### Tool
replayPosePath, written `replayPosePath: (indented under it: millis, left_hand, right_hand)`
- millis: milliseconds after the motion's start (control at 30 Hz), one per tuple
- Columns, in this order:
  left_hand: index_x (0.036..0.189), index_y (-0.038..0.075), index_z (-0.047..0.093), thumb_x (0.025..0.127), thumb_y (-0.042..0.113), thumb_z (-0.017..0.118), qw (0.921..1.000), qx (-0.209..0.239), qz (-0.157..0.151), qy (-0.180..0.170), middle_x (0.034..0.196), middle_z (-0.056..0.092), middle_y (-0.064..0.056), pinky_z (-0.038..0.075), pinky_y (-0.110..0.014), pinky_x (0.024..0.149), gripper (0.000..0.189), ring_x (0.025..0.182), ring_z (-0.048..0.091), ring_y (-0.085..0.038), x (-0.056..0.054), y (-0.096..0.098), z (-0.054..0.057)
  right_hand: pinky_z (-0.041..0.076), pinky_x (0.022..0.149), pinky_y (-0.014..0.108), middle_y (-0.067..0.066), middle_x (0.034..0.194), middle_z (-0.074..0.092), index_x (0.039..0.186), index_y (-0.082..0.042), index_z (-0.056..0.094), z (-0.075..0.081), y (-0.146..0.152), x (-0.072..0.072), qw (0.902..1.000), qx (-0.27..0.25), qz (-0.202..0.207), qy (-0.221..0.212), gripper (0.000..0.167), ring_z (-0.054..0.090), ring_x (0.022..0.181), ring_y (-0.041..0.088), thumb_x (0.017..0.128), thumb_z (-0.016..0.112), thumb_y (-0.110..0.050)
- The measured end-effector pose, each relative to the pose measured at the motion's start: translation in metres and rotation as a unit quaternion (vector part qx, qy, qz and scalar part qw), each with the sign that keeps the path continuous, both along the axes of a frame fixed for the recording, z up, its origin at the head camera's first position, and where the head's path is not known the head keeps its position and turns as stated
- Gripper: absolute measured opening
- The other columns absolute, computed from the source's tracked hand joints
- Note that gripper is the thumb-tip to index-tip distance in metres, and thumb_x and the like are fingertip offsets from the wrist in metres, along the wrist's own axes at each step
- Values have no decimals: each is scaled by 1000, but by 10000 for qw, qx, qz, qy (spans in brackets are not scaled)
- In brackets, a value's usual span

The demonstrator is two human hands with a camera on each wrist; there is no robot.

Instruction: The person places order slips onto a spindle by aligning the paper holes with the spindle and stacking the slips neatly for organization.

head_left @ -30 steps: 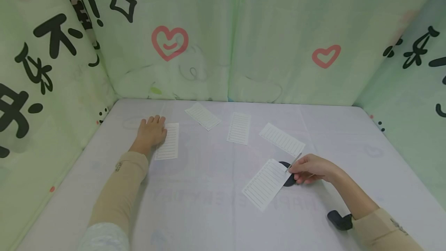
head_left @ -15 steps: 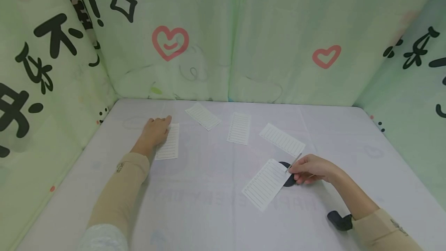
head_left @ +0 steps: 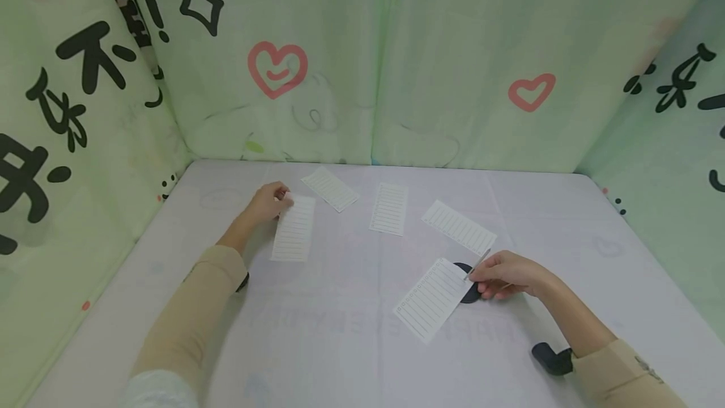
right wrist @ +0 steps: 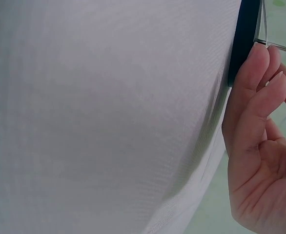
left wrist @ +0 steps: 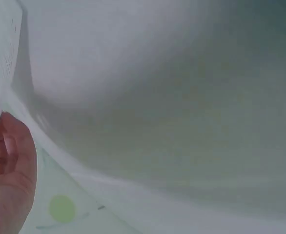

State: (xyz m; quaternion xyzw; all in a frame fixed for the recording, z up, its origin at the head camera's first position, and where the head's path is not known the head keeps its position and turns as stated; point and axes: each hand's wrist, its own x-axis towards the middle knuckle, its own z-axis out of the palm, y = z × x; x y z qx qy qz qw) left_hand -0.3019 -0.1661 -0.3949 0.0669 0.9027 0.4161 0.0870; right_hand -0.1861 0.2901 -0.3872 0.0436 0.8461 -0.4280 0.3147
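Observation:
In the head view, my left hand [head_left: 269,202] pinches the top corner of the leftmost lined paper card [head_left: 294,232]. The left wrist view shows this card [left wrist: 1,53] raised at an angle, its lower corner between thumb and fingers. My right hand [head_left: 510,274] pinches a thin, shiny, wire-like piece [head_left: 479,262] over a black round disc [head_left: 470,294]. Another lined card [head_left: 430,300] slants down to the left from those fingertips and covers part of the disc. From the right wrist, the disc's dark edge [right wrist: 245,41] shows close beside the fingers.
Three more lined cards lie along the back: a tilted one [head_left: 330,189], an upright one [head_left: 388,209] and a slanted one [head_left: 459,226] near my right hand. White cloth [head_left: 340,345] covers the table. Printed green curtains [head_left: 442,49] enclose its back and sides.
My left hand has gone from lying over the leftmost card to pinching its top corner, and the card has shifted right. The right hand stays in place.

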Motion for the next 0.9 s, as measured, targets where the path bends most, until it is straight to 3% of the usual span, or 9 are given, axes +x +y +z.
replayPosePath:
  millis: [133, 333, 633, 900]
  left_hand:
    - [116, -4, 47, 92, 9, 52, 9964, 575, 99, -623, 98, 52, -15, 52, -27, 58, 28, 71, 56, -17, -1, 12, 2]
    - [115, 0, 47, 91, 12, 54, 9851, 1212, 100, -1212, 104, 57, -15, 52, -25, 60, 28, 74, 57, -16, 2, 31, 8]
    - [110, 1, 46, 91, 13, 55, 9709, 1782, -232, -1582, 91, 60, -7, 49, -24, 58, 24, 74, 57, -16, 12, 61, 23]
    - [108, 3, 49, 90, 14, 56, 9621, 1967, -402, -1844, 93, 60, -8, 49, -24, 59, 22, 76, 58, -18, 23, 87, 37]
  right_hand:
    - [47, 50, 18, 0, 64, 61, 90, 0, 65, 0, 0, 0, 10000, -6, 7, -1, 22, 60, 58, 9, 85, 63, -22]
    - [47, 50, 19, 0, 65, 62, 93, 0, 65, 0, 0, 1, 10000, 35, -4, -16, 24, 60, 59, 10, 85, 63, -23]
    - [48, 51, 19, 0, 67, 63, 95, 0, 65, 5, 0, 2, 10000, 18, -27, -82, 25, 61, 60, 10, 86, 61, -23]
    - [50, 57, 24, 2, 76, 65, 105, 3, 63, 13, 8, 2, 9997, -177, 151, -27, 31, 63, 67, 13, 91, 54, -24]
